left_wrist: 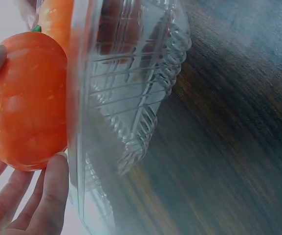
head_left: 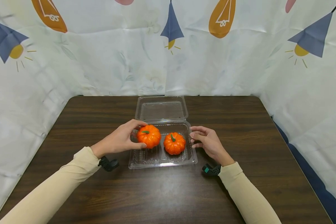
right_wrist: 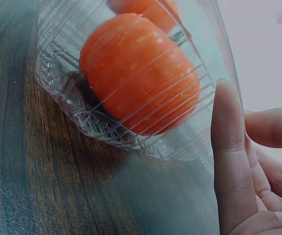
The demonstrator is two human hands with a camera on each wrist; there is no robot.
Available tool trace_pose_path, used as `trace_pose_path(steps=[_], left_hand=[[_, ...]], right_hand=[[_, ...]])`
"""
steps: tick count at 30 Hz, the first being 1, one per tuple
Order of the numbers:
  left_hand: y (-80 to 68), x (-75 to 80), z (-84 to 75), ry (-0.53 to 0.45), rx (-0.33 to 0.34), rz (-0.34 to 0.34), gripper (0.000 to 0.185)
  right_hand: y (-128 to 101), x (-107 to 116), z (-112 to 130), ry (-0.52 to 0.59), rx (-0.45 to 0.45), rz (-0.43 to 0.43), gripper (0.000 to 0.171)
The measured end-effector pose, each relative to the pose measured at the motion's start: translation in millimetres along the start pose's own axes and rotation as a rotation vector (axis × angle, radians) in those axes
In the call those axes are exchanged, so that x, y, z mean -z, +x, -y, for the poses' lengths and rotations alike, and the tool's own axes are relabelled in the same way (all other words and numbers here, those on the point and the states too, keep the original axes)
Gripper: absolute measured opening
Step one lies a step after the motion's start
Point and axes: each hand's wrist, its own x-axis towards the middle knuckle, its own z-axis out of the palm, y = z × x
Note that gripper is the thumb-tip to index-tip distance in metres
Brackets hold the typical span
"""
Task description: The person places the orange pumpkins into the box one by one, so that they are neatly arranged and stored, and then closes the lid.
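A left pumpkin [head_left: 148, 136] is gripped by the left hand [head_left: 120, 139], thumb and fingers curled round it, over the left half of a clear clamshell box [head_left: 162, 158]. A second pumpkin [head_left: 174, 143] is seated in the right half of the box, just beside the first. The lid [head_left: 161, 109] is laid open flat behind the tray. The right hand [head_left: 208, 142] is held at the box's right edge, fingers loosely curled and slightly apart, nothing gripped; contact with the rim cannot be told. The box is set mid-table on a dark wood table [head_left: 240, 124]. A patterned cloth [head_left: 100, 62] is hung behind and at the sides.
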Motion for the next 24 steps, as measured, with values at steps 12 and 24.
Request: trace_pose_path(steps=[12, 24], left_hand=[[10.0, -1.3, -6.5, 0.058, -0.038, 0.104, 0.071], [18.2, -1.0, -10.2, 0.153, -0.049, 0.219, 0.07]], right_hand=[[0.6, 0.1, 0.7, -0.001, 0.004, 0.005, 0.045], [2.9, 1.9, -1.5, 0.018, 0.016, 0.014, 0.044]])
